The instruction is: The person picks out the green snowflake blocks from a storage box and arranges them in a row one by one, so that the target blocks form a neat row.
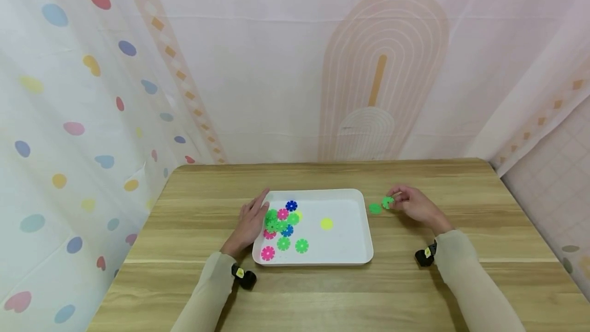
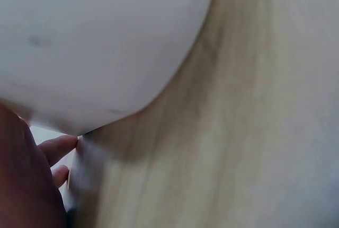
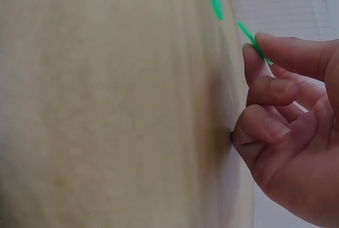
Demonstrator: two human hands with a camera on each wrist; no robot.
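Pinching flat notched green disc (image 1: 387, 202): right hand (image 1: 415, 205); smooth white tray (image 1: 359, 229) near.

Discs (image 1: 282, 224) lie in the tray's (image 1: 350, 250) left part, another disc (image 1: 375, 208) seemingly on the table (image 1: 203, 204) just right

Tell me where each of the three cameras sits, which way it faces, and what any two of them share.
Head: worn high, looking forward and down at the table and white tray; both forearms, left hand and right hand show.
Left wrist: close by the tray corner; left fingertips touch its rim.
Right wrist: low over the wood; the right hand pinches a green disc edge-on.
Shared: head and right wrist both show that held green disc and a second green disc beside it.
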